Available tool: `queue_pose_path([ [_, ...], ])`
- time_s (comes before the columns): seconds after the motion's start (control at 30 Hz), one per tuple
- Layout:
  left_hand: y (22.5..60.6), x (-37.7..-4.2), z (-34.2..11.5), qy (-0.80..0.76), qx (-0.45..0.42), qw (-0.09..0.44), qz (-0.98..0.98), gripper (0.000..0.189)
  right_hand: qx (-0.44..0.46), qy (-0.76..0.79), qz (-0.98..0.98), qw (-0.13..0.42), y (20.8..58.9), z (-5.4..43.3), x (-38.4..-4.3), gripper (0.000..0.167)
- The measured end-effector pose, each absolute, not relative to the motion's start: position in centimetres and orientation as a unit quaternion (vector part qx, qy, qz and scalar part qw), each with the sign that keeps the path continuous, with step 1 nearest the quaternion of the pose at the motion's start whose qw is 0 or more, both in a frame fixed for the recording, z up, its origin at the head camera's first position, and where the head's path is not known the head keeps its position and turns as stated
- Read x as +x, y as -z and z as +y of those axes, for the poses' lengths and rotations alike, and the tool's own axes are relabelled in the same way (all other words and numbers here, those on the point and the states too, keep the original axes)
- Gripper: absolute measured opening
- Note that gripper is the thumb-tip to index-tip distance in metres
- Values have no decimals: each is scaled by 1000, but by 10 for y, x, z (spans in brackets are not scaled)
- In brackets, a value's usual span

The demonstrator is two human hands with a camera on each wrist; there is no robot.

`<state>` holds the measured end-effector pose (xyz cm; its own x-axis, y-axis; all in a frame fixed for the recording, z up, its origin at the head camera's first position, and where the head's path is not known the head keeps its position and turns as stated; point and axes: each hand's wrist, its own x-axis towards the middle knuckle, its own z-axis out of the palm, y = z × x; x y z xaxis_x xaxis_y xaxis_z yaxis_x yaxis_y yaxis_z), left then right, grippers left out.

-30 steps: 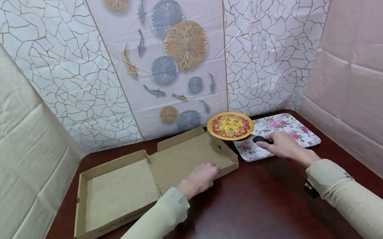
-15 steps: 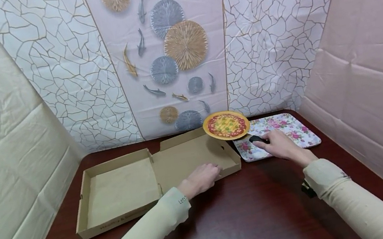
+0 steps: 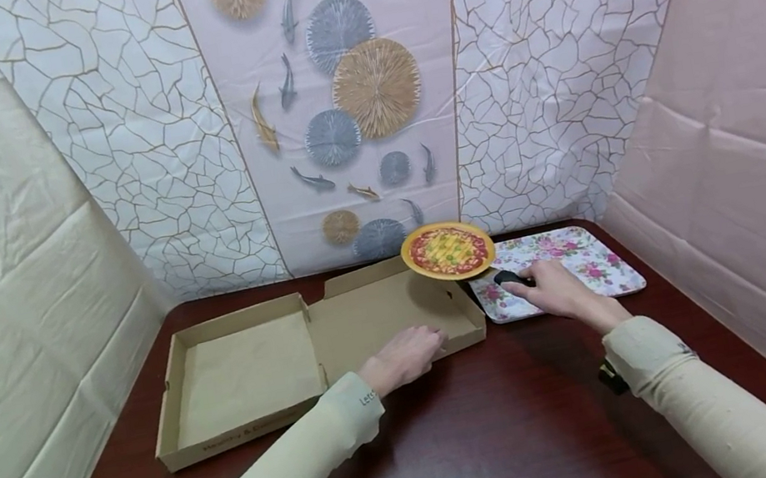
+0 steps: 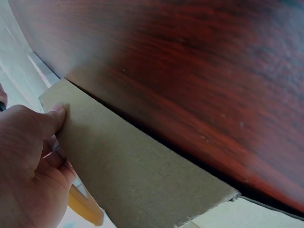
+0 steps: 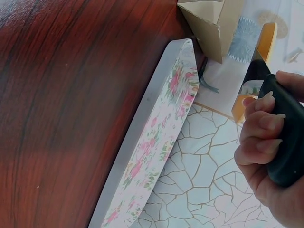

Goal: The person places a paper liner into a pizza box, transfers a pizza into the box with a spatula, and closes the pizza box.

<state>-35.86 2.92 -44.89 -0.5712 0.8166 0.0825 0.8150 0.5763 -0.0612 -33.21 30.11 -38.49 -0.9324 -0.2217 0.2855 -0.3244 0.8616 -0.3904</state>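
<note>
Over the right end of the box, the pizza seems light, easily slid. Your right grip wraps the black handle, the surest hold; your left grip pinches the box.

Box — just left of tray

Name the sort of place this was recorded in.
Likely a staged filming booth rather than a working kitchen: creased plain sheets at both sides and a fish-patterned backdrop surround a dark red-brown table.
</note>
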Motion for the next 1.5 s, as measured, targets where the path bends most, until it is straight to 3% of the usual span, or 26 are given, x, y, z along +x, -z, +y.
queue_pose_path([
  [0.23,450,-358,31,-17,-461,50,-886,20,148,-235,-955,104,384,295,-332,41],
  [0.77,451,-358,36,-12,-466,65,-882,6,144,-242,-955,92,382,289,-333,41],
  [1.2,434,-360,14,31,-438,93,-894,35,153,-242,-954,93,382,287,-336,42],
  [1.5,430,-365,-7,39,-407,106,-906,15,160,-234,-954,97,385,286,-337,42],
])
